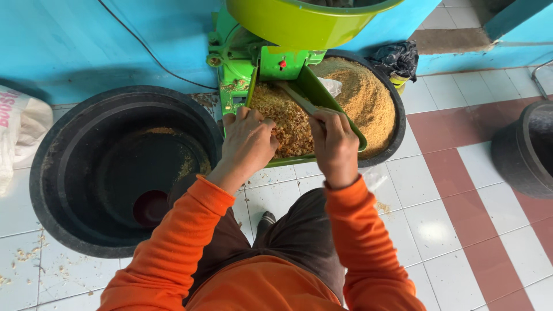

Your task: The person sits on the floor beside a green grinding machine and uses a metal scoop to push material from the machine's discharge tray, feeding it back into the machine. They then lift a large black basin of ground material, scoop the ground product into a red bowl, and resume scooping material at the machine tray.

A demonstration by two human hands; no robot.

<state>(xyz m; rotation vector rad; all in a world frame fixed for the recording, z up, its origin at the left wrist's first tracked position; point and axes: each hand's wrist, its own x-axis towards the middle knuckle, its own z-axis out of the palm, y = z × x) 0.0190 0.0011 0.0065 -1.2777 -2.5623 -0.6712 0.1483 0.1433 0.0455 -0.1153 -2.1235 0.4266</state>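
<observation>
A green grinding machine [245,55] with a lime hopper [299,23] stands against a blue wall. Its green chute [328,98] slopes down, full of coarse yellow-brown meal [285,115]. My left hand [247,141] rests palm-down on the meal at the chute's left edge. Gripping the chute's right rim near its lower end is my right hand [334,144]. Under the chute sits a black tub [397,124] heaped with finer brown meal [368,101]. Both arms wear orange sleeves.
A large black tub [57,173], nearly bare inside with a dark red scoop [151,207] at the bottom, stands at left. A white sack [20,129] lies far left, another black tub [518,152] at right, a black bag [397,57] by the wall.
</observation>
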